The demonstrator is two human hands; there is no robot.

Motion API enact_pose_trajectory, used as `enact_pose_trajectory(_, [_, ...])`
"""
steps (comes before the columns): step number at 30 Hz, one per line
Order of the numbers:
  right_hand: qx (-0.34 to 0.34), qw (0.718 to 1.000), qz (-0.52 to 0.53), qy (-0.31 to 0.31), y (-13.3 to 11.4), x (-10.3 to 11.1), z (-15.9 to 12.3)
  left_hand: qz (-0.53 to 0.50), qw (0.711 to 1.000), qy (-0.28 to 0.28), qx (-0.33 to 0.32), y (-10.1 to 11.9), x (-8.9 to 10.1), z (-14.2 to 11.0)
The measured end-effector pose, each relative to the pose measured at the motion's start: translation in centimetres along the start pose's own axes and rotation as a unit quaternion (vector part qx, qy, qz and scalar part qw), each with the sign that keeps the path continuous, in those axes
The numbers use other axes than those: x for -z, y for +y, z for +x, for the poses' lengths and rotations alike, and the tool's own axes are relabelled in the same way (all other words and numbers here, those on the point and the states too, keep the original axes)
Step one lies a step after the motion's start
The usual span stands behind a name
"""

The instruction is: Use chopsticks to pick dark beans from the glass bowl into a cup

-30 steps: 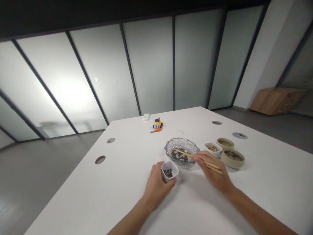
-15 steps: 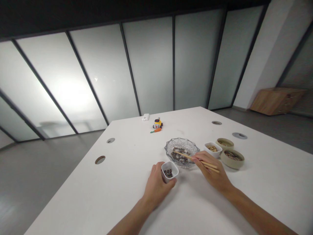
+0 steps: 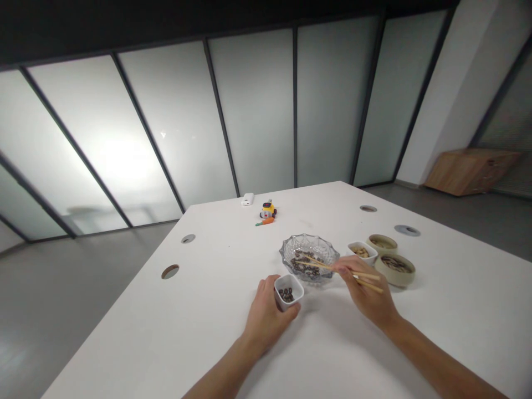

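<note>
white and broad, the table (image 3: pixel 199 310) stretches out under flat light, a row of frosted panels (image 3: pixel 253 111) behind it. closest to the work, a cut-glass bowl (image 3: pixel 307 244) sits on the tabletop just beyond the hands, with small dark beans (image 3: pixel 305 272) scattered over its bottom. a pair of light wooden chopsticks (image 3: pixel 326 267) reaches in over its right side, the tips spread a little apart among the beans; whether they touch one is too small to tell. the right hand (image 3: pixel 368 293) is closed around the chopsticks, their back ends sticking out behind the knuckles. the left hand (image 3: pixel 268 310) is curled partway, thumb and fingers around a small white cup (image 3: pixel 296 288) just in front of the bowl, more dark beans inside it. to the right, beside the right hand, a white dish (image 3: pixel 376 256) holds pale pieces, next to two round beige bowls, the nearer bowl (image 3: pixel 394 276) full of dark, striped-looking bits and the farther bowl (image 3: pixel 384 249) just behind. well beyond are a toy vehicle (image 3: pixel 268 210), a toy carrot (image 3: pixel 266 221) and a white device (image 3: pixel 247 199). a wooden cabinet (image 3: pixel 465 172) stands off to the right.
</note>
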State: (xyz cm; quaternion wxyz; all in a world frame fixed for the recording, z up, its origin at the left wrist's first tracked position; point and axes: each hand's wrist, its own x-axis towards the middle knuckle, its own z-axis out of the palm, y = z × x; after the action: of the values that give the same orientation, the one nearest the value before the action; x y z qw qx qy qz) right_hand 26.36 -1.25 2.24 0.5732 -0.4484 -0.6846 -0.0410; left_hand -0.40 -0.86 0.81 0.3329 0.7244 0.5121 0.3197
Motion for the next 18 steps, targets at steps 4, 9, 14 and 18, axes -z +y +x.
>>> enact_pose_trajectory(4, [-0.014,1.000,-0.018,-0.001,0.24,0.10,0.06,0.007,1.000,-0.003,0.006,0.14,0.08,-0.03])
enact_pose_trajectory(9, [-0.026,0.999,0.002,-0.021,0.04,0.13,0.25,0.005,1.000,-0.003,0.009,0.25,0.14,-0.12])
enact_pose_trajectory(14, [-0.028,0.999,0.012,-0.032,-0.04,0.12,0.17,0.004,1.000,-0.006,0.006,0.35,0.24,-0.13])
enact_pose_trajectory(18, [-0.031,0.999,0.007,-0.018,0.20,0.17,0.09,0.005,1.000,-0.004,0.005,0.42,0.27,-0.12])
